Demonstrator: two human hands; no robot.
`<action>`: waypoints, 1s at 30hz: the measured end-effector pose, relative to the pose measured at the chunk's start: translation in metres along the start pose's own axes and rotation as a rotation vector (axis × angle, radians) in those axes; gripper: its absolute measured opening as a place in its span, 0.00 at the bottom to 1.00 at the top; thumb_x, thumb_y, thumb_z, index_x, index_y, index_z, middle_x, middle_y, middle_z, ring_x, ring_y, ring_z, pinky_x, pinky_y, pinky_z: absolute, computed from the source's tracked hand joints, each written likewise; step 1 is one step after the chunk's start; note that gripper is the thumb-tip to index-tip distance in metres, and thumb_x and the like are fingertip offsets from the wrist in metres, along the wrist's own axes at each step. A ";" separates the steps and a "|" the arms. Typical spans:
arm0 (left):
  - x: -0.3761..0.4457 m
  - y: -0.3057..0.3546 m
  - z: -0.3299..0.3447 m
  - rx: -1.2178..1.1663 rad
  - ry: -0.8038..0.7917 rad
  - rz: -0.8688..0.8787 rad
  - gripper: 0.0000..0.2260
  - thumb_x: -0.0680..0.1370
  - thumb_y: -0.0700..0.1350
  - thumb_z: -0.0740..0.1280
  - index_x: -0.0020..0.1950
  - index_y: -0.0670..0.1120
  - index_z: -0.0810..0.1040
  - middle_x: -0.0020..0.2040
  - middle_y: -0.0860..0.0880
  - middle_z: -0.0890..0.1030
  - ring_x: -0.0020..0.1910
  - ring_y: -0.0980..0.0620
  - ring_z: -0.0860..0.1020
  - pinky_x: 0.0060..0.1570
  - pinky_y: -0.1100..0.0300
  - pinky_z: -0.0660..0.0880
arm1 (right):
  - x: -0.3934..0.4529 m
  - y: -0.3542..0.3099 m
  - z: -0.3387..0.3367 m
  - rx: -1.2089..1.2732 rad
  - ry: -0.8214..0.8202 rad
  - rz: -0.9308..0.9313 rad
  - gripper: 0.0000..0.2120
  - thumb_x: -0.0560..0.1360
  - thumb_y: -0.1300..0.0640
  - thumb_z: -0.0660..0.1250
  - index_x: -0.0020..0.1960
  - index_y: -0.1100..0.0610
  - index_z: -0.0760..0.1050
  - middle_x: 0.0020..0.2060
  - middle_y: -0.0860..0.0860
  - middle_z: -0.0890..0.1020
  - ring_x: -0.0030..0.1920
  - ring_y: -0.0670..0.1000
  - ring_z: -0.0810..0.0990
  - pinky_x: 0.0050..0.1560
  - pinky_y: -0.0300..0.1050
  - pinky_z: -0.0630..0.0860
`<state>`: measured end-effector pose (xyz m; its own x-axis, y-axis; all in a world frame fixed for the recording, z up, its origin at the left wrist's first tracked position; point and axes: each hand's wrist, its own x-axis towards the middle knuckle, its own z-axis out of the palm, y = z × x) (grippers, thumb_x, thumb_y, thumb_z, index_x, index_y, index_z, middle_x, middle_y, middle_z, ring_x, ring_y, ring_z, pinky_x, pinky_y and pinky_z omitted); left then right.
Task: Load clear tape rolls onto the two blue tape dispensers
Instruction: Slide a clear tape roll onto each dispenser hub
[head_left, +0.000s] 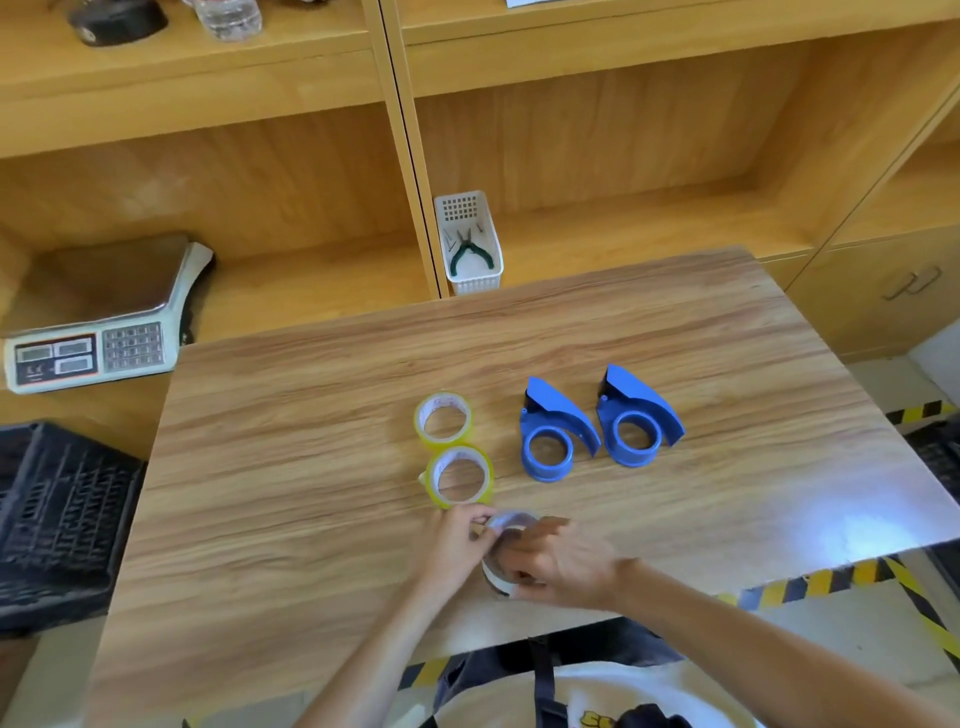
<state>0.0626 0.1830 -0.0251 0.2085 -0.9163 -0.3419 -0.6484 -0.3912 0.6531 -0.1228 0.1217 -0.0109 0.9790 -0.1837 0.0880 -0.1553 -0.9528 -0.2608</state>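
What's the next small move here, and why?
Probably carry the tape roll held between the left hand and right hand over to the nearer blue dispenser and seat it on the hub. Both dispensers, including the farther one, sit empty, and two other rolls lie untouched on the table.

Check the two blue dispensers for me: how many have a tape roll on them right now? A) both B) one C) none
C: both blue dispensers show bare hubs, two tape rolls lie flat on the table, and the hands hold a third roll.
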 end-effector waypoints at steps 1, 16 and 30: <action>-0.006 0.002 0.000 0.108 0.061 -0.005 0.10 0.72 0.58 0.67 0.52 0.61 0.81 0.43 0.62 0.85 0.37 0.58 0.82 0.38 0.56 0.79 | -0.003 0.000 0.004 -0.012 0.000 -0.010 0.16 0.68 0.42 0.70 0.43 0.48 0.65 0.39 0.43 0.80 0.43 0.46 0.78 0.38 0.40 0.75; -0.029 0.006 0.004 0.208 0.239 0.053 0.11 0.77 0.59 0.63 0.58 0.59 0.76 0.51 0.62 0.83 0.45 0.56 0.81 0.42 0.57 0.77 | -0.012 0.007 0.004 0.071 0.061 0.111 0.07 0.79 0.47 0.62 0.49 0.49 0.75 0.46 0.44 0.79 0.53 0.48 0.76 0.49 0.42 0.75; 0.035 -0.017 -0.017 0.724 -0.003 0.191 0.18 0.67 0.33 0.67 0.52 0.51 0.80 0.49 0.51 0.83 0.55 0.47 0.78 0.56 0.50 0.65 | -0.002 0.087 -0.019 0.083 -0.116 0.893 0.25 0.78 0.59 0.60 0.74 0.52 0.61 0.76 0.50 0.60 0.75 0.54 0.60 0.68 0.51 0.66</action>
<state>0.0941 0.1559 -0.0368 0.0425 -0.9619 -0.2700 -0.9931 -0.0701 0.0935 -0.1405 0.0350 -0.0158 0.5066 -0.8166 -0.2768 -0.8580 -0.4460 -0.2547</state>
